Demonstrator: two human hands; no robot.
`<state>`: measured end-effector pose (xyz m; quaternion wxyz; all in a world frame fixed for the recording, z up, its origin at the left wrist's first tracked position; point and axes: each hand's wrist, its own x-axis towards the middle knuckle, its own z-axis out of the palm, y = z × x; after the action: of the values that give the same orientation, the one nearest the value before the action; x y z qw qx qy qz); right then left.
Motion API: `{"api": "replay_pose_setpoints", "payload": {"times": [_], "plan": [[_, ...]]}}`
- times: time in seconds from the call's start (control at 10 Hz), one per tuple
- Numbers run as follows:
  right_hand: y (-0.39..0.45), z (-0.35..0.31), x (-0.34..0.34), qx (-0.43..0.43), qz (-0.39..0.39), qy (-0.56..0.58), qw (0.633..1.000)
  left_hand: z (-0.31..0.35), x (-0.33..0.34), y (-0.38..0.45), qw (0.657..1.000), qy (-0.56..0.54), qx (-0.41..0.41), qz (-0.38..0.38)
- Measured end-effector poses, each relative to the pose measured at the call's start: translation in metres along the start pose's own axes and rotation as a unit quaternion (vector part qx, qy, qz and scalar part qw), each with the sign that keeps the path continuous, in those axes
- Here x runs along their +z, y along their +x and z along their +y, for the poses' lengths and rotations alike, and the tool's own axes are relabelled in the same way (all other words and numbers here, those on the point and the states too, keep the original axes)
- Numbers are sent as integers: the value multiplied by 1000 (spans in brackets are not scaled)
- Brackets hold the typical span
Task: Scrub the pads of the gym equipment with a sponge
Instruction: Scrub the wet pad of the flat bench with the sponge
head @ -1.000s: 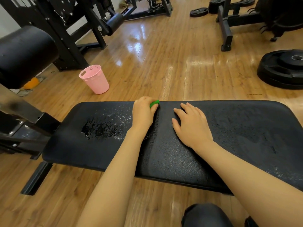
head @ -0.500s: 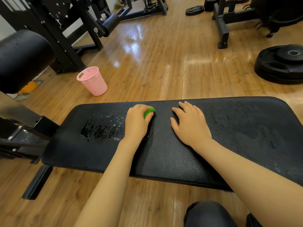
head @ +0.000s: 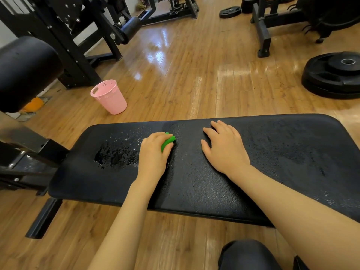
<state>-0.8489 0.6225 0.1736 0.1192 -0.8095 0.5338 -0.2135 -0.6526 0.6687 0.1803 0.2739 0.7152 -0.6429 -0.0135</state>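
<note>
1. The left hand (head: pixel 153 154) is curled around a green sponge (head: pixel 168 143), fingers and thumb gripping it, and presses it down on the black pad (head: pixel 194 184) of the gym bench, near the pad's middle.
2. Only a small part of the sponge shows between thumb and fingers; the rest is hidden under the hand.
3. The right hand (head: pixel 224 148) lies flat on the pad just to the right of the sponge, fingers straight and slightly spread, holding nothing.
4. A wet patch with white suds (head: pixel 118 152) sits on the pad just left of the left hand; the surface further right also looks damp and speckled.
5. A pink basket (head: pixel 109 97) stands upright on the wooden floor (head: pixel 185 71) beyond the pad's left end.
6. A stack of black weight plates (head: pixel 335 75) lies on the floor at far right, well apart from the pad.
7. A large black roller cushion (head: pixel 25 71) is at the left edge, with black machine frames (head: pixel 78 36) behind it.
8. A dark-clothed knee (head: pixel 247 254) shows at the bottom.
</note>
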Motion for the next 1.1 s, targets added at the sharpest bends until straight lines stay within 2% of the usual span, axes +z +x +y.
{"api": "replay_pose_setpoints", "payload": {"times": [0.3, 0.6, 0.7, 0.9, 1.0, 1.1], "plan": [[1, 1, 1, -1, 0, -3, 1000, -3, 21, 59, 998, -7, -64, 0], [0, 0, 1, -1, 2, 3, 1000, -7, 0, 3, 1000, 5, -20, 11], [0, 0, 1, 1, -1, -2, 1000, -10, 2, 10, 1000, 2, -23, 17], [1, 1, 1, 1, -1, 2, 1000, -17, 17, 69, 996, 7, -84, 18], [1, 1, 1, 1, -1, 2, 1000, -16, 17, 69, 996, 6, -92, 10], [1, 2, 1, 2, -2, 1, 1000, -18, 9, 43, 998, -3, -66, 13]]}}
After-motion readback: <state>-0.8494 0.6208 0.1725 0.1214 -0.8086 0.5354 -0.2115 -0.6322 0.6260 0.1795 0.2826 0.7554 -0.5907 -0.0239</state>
